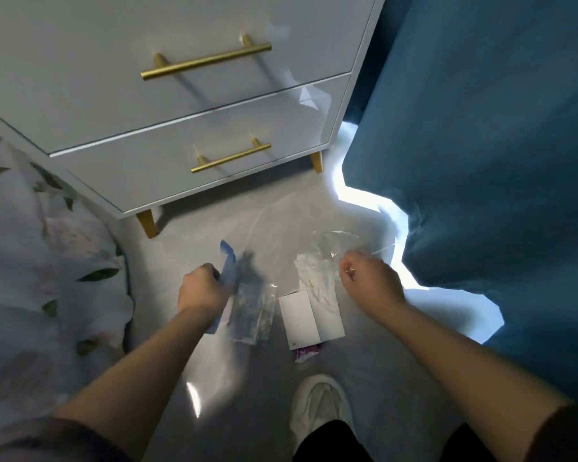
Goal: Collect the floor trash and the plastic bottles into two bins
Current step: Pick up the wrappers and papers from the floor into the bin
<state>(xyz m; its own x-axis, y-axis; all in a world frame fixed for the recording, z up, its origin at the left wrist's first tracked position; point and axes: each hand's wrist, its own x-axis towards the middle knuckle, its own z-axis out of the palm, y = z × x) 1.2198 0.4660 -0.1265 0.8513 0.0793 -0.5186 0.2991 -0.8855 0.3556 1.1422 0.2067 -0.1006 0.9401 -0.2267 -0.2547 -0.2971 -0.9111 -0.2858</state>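
My left hand grips a bunch of trash above the floor: a blue strip and a clear plastic wrapper that hangs below the fist. My right hand pinches a clear crinkled plastic film with its fingers curled. On the grey floor between my hands lie a crumpled white tissue, a folded white card and a small purple-and-white wrapper. No bin and no bottle is in view.
A white two-drawer cabinet with gold handles and gold legs stands just ahead. A blue curtain hangs at the right, floral bedding lies at the left. My white shoe is on the floor below the trash.
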